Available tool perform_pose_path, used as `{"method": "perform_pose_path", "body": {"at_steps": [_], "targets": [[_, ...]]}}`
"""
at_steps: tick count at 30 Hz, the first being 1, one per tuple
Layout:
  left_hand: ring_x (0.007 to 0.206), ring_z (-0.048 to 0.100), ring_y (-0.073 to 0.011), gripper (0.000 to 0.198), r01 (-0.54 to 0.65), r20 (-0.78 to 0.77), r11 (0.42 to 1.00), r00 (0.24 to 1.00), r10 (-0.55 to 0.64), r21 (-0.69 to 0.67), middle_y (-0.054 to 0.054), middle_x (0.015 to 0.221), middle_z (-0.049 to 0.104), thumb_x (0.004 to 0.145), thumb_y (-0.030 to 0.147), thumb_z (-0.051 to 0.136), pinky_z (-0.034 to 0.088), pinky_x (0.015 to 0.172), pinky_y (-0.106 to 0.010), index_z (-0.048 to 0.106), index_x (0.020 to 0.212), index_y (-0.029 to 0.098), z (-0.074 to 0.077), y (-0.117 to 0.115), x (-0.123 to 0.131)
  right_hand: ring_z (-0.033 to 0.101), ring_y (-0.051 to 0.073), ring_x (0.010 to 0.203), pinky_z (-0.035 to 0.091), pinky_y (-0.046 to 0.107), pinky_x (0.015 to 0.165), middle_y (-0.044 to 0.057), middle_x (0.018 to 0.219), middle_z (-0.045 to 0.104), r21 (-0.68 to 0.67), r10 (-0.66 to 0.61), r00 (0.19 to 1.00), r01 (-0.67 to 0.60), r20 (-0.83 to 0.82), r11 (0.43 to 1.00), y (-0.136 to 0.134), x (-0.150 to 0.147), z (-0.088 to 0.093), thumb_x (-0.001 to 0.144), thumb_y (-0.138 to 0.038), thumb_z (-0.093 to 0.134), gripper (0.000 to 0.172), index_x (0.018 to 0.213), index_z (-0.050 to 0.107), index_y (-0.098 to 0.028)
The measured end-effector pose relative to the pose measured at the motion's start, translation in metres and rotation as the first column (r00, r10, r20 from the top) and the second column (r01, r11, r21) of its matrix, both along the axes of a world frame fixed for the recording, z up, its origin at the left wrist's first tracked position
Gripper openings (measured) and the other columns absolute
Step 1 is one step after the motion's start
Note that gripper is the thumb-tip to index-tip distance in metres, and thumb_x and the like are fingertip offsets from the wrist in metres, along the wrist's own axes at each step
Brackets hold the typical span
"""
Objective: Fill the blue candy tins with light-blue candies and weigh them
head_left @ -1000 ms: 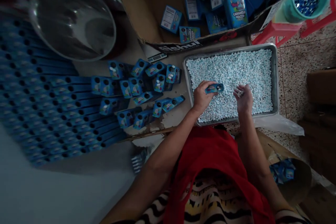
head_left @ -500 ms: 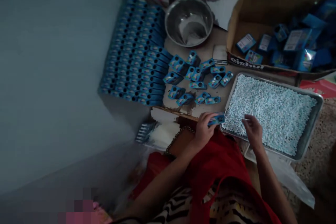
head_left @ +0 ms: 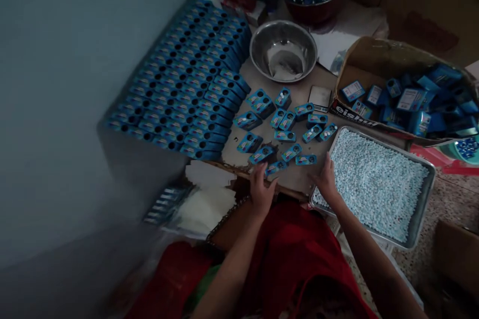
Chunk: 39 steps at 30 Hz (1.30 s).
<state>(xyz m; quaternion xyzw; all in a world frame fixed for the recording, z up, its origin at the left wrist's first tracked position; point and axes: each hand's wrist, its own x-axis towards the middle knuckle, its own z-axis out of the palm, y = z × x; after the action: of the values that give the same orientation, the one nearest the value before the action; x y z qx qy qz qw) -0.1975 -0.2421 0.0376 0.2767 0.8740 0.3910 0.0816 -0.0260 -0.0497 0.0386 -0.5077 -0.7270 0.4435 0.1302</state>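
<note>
My left hand [head_left: 262,190] is at the table's front edge, thumb and fingers apart, right beside a small blue box [head_left: 276,167] standing on the tabletop. It holds nothing that I can see. My right hand [head_left: 326,179] is at the left rim of a metal tray [head_left: 426,199], fingers spread and nothing in them; whether it touches the rim I cannot tell. Small pale blue and white pellets [head_left: 377,179] fill the tray. Several more blue boxes with round holes on top, such as one box [head_left: 306,159], stand scattered beyond my hands, a few with white pellets showing.
Rows of blue boxes [head_left: 179,89] stand packed against the wall on the left. Behind the scattered boxes is a steel bowl [head_left: 258,57], with a small flat scale-like device [head_left: 319,96] to its right. A cardboard carton [head_left: 348,67] holds more blue boxes.
The blue box that my left hand held now stands at the table's front edge, released. My right hand has moved left from over the pellets to the tray's rim. The view has shifted.
</note>
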Motion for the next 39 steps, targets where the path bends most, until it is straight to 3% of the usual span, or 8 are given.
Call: {"method": "perform_pose_path", "body": {"at_steps": [5,8,15,21,24,26,32,39], "targets": [[0.113,0.073,-0.0317,0.037,-0.258,-0.032,0.965,0.965,0.260,0.050,-0.012,0.116,0.072,0.094,0.048,0.077,0.061,0.106,-0.056,0.067,0.121,0.024,0.030,-0.049,-0.043,0.069,0.027,0.096,0.061,0.046,0.092,0.015,0.124,0.073,0.194,0.045,0.999,-0.050,0.030,0.980,0.092,0.027,0.021,0.076,-0.026,0.065,0.057,0.131,0.072,-0.019],[0.103,0.073,-0.0282,0.027,-0.331,-0.063,0.940,0.939,0.337,0.088,-0.008,0.102,0.073,0.099,0.048,0.070,0.061,0.103,-0.052,0.070,0.106,0.021,0.057,-0.025,-0.097,0.069,0.024,0.084,0.060,0.043,0.087,0.012,0.101,0.079,0.225,-0.035,0.998,0.021,0.057,0.974,0.139,0.024,0.037,0.084,-0.030,0.058,0.032,0.107,0.077,-0.018],[0.107,0.075,-0.0256,0.024,0.331,0.017,0.934,0.942,-0.336,0.134,-0.009,0.116,0.077,0.097,0.026,0.072,0.062,0.102,-0.041,0.076,0.121,0.022,0.075,0.253,-0.162,0.073,0.023,0.086,0.058,0.037,0.086,0.008,0.101,0.082,0.168,0.161,0.984,-0.146,-0.076,0.975,0.127,-0.060,0.073,0.095,-0.038,0.061,0.026,0.104,0.080,-0.024],[0.152,0.047,-0.0518,0.117,0.646,0.226,0.689,0.762,-0.607,-0.327,-0.026,0.169,0.044,0.058,0.027,0.107,0.042,0.121,-0.071,0.053,0.162,0.026,0.027,0.417,-0.149,0.074,0.025,0.087,0.061,0.040,0.082,0.007,0.100,0.080,0.120,0.031,0.996,-0.020,-0.090,0.993,0.095,-0.054,0.067,0.097,-0.033,0.059,0.022,0.106,0.079,-0.029],[0.161,0.023,-0.0588,0.141,0.780,0.273,0.369,0.550,-0.789,-0.506,-0.031,0.177,0.027,0.048,0.038,0.111,0.026,0.123,-0.081,0.040,0.169,0.024,0.009,0.427,-0.151,0.075,0.027,0.080,0.063,0.045,0.077,0.008,0.096,0.081,0.094,-0.107,0.994,0.110,-0.035,0.990,0.088,-0.010,0.055,0.097,-0.037,0.062,0.020,0.102,0.079,-0.030],[0.159,0.025,-0.0575,0.140,0.787,0.247,0.282,0.475,-0.845,-0.548,-0.033,0.174,0.030,0.050,0.041,0.110,0.028,0.124,-0.078,0.039,0.169,0.020,0.004,0.424,-0.155,0.076,0.029,0.077,0.064,0.047,0.074,0.009,0.098,0.082,0.094,-0.232,0.973,0.231,0.003,0.968,0.084,0.022,0.047,0.096,-0.044,0.064,0.021,0.102,0.078,-0.029],[0.149,0.042,-0.0498,0.130,0.768,0.210,0.309,0.493,-0.844,-0.561,-0.026,0.162,0.044,0.060,0.031,0.104,0.043,0.120,-0.060,0.038,0.171,0.024,0.009,0.418,-0.165,0.079,0.029,0.080,0.064,0.045,0.073,0.013,0.107,0.085,0.080,-0.421,0.902,0.415,0.099,0.906,0.072,0.073,0.028,0.094,-0.058,0.067,0.039,0.108,0.079,-0.024],[0.152,0.046,-0.0488,0.141,0.725,0.202,0.535,0.657,-0.727,-0.434,-0.024,0.163,0.043,0.053,0.030,0.104,0.050,0.118,-0.055,0.030,0.173,0.024,0.021,0.404,-0.181,0.077,0.021,0.077,0.063,0.034,0.073,0.011,0.104,0.085,0.040,-0.325,0.944,0.323,0.050,0.945,0.068,0.041,0.028,0.098,-0.051,0.065,0.035,0.106,0.080,-0.020]]}}
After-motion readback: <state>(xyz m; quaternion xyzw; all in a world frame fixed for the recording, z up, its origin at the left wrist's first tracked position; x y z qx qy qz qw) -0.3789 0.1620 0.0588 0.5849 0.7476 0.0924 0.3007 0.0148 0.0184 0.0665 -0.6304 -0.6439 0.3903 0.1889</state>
